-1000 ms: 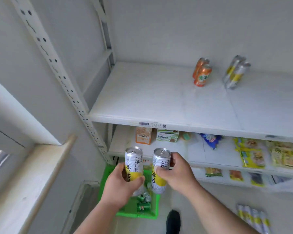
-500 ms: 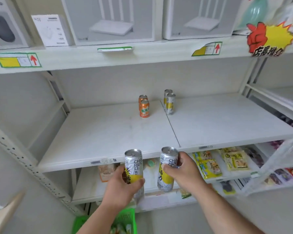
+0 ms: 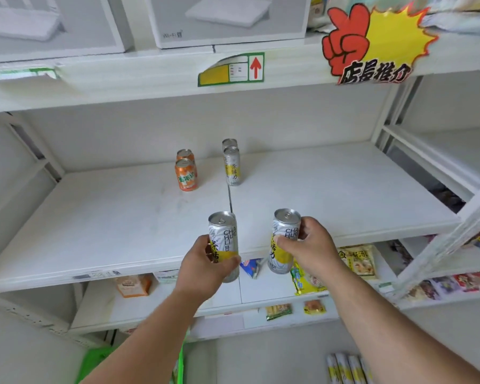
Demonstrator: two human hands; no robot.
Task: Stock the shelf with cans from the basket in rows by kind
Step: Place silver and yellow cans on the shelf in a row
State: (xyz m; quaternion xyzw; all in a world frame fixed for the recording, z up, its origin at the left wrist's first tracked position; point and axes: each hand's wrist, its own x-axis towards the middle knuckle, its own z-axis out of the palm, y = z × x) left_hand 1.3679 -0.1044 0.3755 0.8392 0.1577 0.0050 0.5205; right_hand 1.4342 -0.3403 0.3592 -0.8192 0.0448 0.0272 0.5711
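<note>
My left hand (image 3: 203, 268) grips a tall silver-and-yellow can (image 3: 224, 237) upright in front of the white shelf (image 3: 122, 225). My right hand (image 3: 309, 245) grips a second can of the same kind (image 3: 284, 232), also upright, just right of the first. Both cans hover at the shelf's front edge. Farther back on the shelf stand two orange cans (image 3: 186, 174) in a row, and to their right two silver-and-yellow cans (image 3: 232, 164) in a row. A corner of the green basket (image 3: 94, 361) shows at the bottom, by my left forearm.
An upper shelf (image 3: 150, 79) with white boxes and a red-and-yellow promo sign (image 3: 372, 42) hangs overhead. Lower shelves (image 3: 275, 289) carry snack packets. A slanted white upright (image 3: 441, 245) stands at the right. Several packets (image 3: 347, 367) lie on the floor.
My view has swung up from the basket to the shelf. Both hands have risen with their cans and now sit at the shelf's front edge, a little farther apart.
</note>
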